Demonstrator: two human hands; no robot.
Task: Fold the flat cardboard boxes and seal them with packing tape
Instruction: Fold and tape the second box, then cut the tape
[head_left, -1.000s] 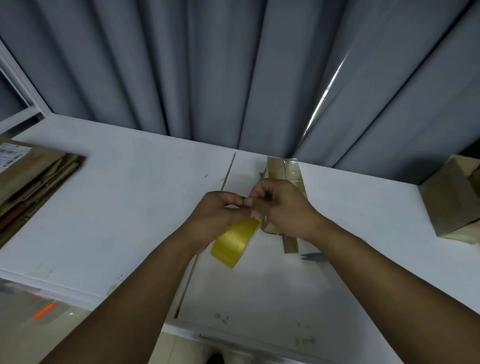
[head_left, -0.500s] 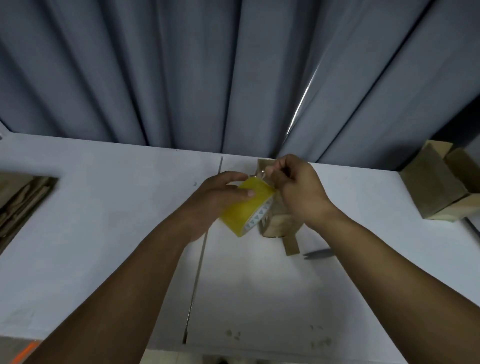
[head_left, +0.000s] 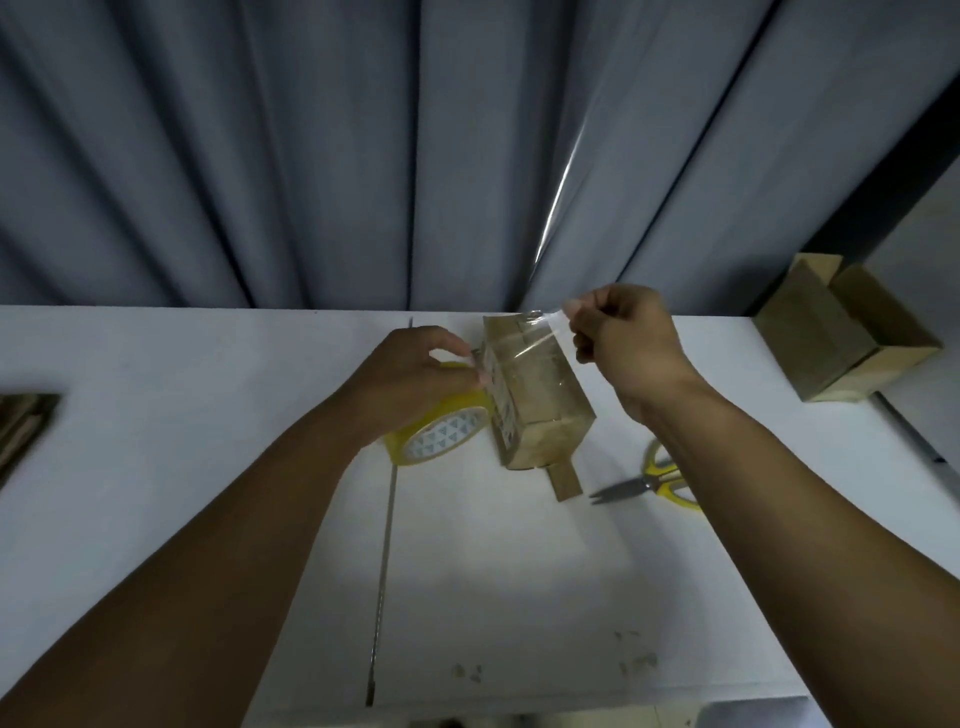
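Observation:
A small folded cardboard box (head_left: 540, 410) lies on the white table (head_left: 208, 415), with one loose flap sticking out toward me. My left hand (head_left: 415, 374) grips a yellow roll of packing tape (head_left: 436, 434) just left of the box. My right hand (head_left: 623, 343) pinches the free end of the clear tape strip (head_left: 530, 343), which stretches from the roll across and above the box's far end.
Yellow-handled scissors (head_left: 649, 480) lie right of the box, partly under my right forearm. An open cardboard box (head_left: 836, 332) stands at the far right. A stack of flat cardboard (head_left: 23, 426) shows at the left edge. Grey curtains hang behind the table.
My right hand has pulled the tape end away to the right, drawing a strip over the box. The roll has dropped lower at the box's left side. The camera has tilted up.

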